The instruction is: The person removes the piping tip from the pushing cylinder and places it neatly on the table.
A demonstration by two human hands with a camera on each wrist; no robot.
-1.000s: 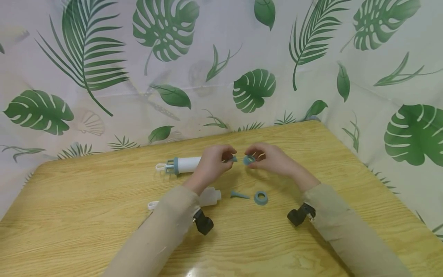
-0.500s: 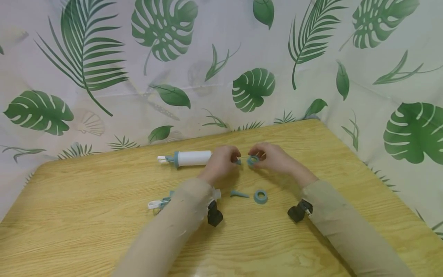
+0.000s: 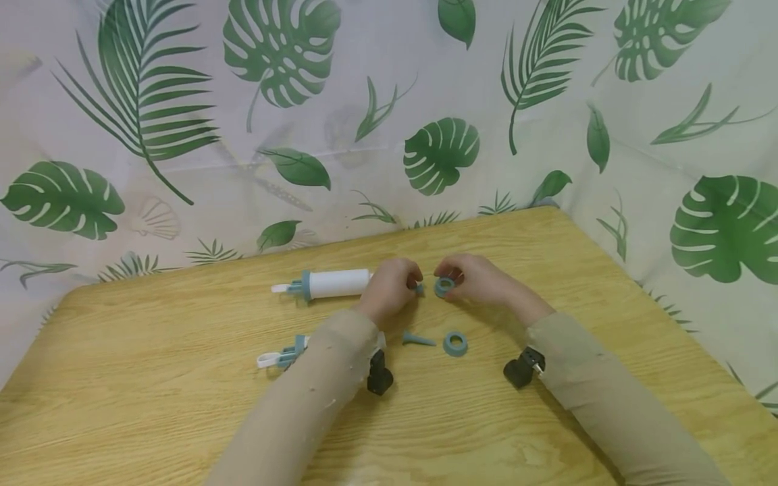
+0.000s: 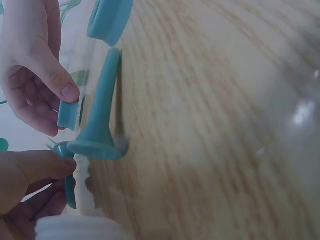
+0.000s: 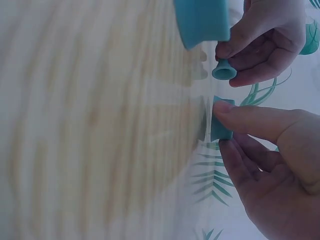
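Note:
My left hand pinches a small teal nozzle between thumb and fingers, its flared end showing. Just to the right, my right hand holds a teal ring cap by its edge between thumb and fingertips. The two parts are a short gap apart above the table. Nearer me lie a second teal nozzle and a second teal ring cap. A white tube with a teal collar and white pull handle lies left of my left hand.
Partly covered by my left forearm is a second tube's teal collar and white handle. A white threaded end shows at the left wrist view's bottom. The wooden table meets a leaf-print cloth behind and right.
My left hand has shifted slightly right with the nozzle, uncovering more of the white tube, while its forearm moved right too. My right hand has moved only a little with the ring cap.

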